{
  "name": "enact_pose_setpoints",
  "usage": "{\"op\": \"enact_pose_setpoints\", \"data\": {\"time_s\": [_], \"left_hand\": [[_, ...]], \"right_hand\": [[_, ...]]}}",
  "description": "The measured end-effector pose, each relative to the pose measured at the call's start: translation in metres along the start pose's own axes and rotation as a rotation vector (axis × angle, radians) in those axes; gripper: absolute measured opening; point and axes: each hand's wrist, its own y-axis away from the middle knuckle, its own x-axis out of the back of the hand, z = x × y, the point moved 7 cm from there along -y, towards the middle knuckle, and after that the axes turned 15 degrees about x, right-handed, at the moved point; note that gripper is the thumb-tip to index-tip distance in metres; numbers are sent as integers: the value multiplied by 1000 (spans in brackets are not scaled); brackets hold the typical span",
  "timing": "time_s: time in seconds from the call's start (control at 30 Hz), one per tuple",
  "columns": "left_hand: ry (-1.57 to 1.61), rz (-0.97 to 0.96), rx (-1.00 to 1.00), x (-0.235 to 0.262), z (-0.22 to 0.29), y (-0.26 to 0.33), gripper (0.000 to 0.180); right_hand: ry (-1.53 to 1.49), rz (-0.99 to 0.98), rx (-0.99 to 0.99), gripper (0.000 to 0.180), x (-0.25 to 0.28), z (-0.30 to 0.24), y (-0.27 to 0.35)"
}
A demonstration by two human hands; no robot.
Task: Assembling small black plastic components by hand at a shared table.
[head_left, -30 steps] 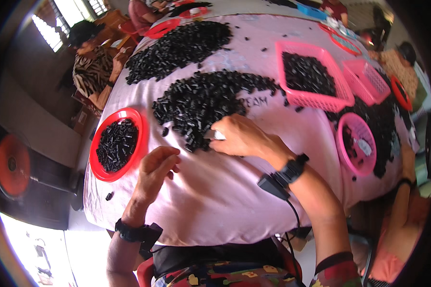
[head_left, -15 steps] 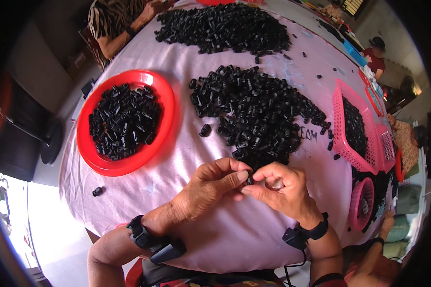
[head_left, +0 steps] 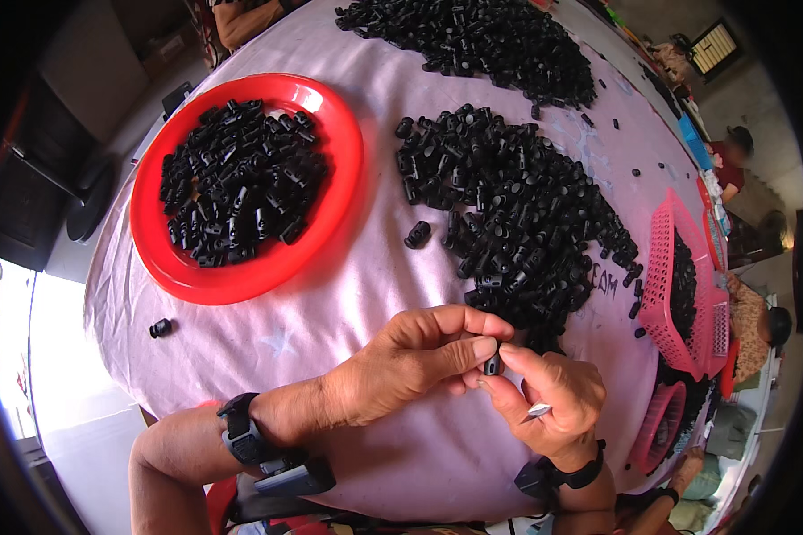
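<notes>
Both hands meet over the pink cloth (head_left: 348,294) — left hand (head_left: 410,361) and right hand (head_left: 549,397) pinch one small black piece (head_left: 492,363) between fingertips, its long axis roughly upright. The loose pile (head_left: 517,223) lies just beyond — nearer the right.

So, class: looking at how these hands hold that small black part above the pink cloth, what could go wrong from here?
1. The small black plastic part is pinched only at the fingertips of the left hand and right hand; it could slip.
2. Dropped, it might vanish among the heap of identical black parts close by.
</notes>
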Motion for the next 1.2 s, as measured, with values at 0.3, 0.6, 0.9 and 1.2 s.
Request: {"op": "enact_pose_setpoints", "data": {"time_s": [0.3, 0.6, 0.9, 1.2], "left_hand": [[-54, -24, -56, -2, 2, 0, 28], [-50, -26, -82, -4, 3, 2, 27], [8, -57, 4, -2, -4, 0, 27], [179, -237, 189, -9, -12, 0, 25]], "right_hand": [[108, -21, 156, 31, 9, -18, -4], [130, -43, 189, 30, 10, -21, -6], [-283, 73, -307, 18, 3, 8, 9], [-537, 106, -594, 11, -2, 25, 13]]}}
